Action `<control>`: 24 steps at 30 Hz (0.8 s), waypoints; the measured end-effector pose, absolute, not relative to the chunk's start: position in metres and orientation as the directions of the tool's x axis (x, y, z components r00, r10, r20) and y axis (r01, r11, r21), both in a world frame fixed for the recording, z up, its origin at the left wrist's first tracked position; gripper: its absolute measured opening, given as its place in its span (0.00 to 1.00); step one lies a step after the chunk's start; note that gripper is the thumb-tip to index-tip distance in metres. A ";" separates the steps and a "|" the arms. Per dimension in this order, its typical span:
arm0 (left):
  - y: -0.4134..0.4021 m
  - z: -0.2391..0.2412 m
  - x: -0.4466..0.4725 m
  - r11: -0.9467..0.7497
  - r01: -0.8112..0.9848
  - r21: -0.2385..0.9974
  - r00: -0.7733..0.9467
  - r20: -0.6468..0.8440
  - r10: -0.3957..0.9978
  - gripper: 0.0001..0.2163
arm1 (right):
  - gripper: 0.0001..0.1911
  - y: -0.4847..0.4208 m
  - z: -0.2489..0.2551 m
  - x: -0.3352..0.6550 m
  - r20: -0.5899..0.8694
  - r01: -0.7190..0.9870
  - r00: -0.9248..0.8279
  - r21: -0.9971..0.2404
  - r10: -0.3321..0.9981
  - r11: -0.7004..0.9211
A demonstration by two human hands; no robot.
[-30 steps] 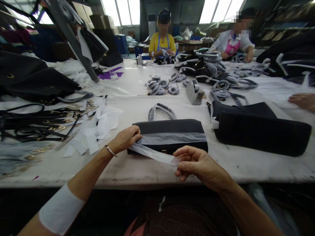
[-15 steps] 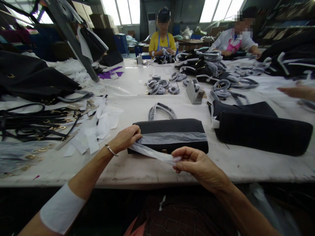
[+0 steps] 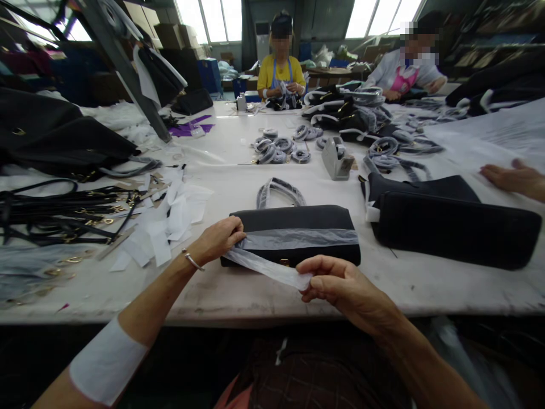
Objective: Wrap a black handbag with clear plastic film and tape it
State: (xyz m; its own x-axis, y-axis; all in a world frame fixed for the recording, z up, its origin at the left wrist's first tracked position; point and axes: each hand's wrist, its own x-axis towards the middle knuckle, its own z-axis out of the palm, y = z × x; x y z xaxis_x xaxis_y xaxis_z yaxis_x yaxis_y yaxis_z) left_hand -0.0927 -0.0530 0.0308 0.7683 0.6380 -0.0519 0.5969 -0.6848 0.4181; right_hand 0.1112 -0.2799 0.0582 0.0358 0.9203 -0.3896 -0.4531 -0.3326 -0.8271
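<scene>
A black handbag point(image 3: 293, 217) lies in front of me on the table, its plastic-wrapped handle point(image 3: 279, 190) pointing away. Across its front runs a translucent white wrapping strip point(image 3: 298, 240), which doubles back at the bag's left end. There my left hand point(image 3: 219, 237) is closed, thumb and fingers pinching the strip at the bend. My right hand point(image 3: 336, 278) pinches the strip's loose end between thumb and fingers, just in front of the bag's near edge. A small gold clasp point(image 3: 285, 262) shows beside that loose length.
Black straps with gold hooks point(image 3: 85, 207) and white paper strips point(image 3: 166, 221) lie to the left. A grey tape dispenser point(image 3: 338, 159) stands beyond the bag, near wrapped coils point(image 3: 276, 149). More black bags point(image 3: 455, 227) lie right, near another person's hand point(image 3: 513, 177). Two co-workers sit opposite.
My right fingers have shifted slightly on the strip's loose end; my left hand stays put. At right, another person's hand has moved lower, and a white sheet now shows above it.
</scene>
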 end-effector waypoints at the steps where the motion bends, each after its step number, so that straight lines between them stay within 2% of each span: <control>1: -0.053 0.031 -0.093 -0.686 0.595 0.418 0.769 -0.048 0.637 0.07 | 0.15 -0.280 0.058 0.111 -0.386 -0.444 0.042 -0.833 0.921 -0.329; 6: -0.052 0.030 -0.093 -0.692 0.590 0.415 0.772 -0.040 0.634 0.07 | 0.19 -0.279 0.053 0.109 -0.365 -0.427 0.079 -0.853 0.928 -0.299; 12: -0.052 0.029 -0.094 -0.693 0.587 0.418 0.774 -0.038 0.632 0.07 | 0.17 -0.278 0.050 0.109 -0.357 -0.433 0.092 -0.855 0.930 -0.286; 18: -0.053 0.030 -0.093 -0.686 0.590 0.426 0.767 -0.033 0.640 0.07 | 0.20 -0.278 0.051 0.107 -0.347 -0.440 0.118 -0.858 0.930 -0.265; 24: -0.054 0.031 -0.093 -0.681 0.599 0.422 0.762 -0.040 0.646 0.07 | 0.15 -0.278 0.048 0.106 -0.306 -0.401 0.143 -0.888 0.941 -0.227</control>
State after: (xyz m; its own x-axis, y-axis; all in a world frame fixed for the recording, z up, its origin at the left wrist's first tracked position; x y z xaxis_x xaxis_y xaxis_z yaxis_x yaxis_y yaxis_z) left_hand -0.0925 -0.0538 0.0311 0.7624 0.6459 -0.0399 0.5988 -0.6807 0.4220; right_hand 0.1062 -0.2784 0.0485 0.1429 0.9414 -0.3056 -0.4008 -0.2273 -0.8875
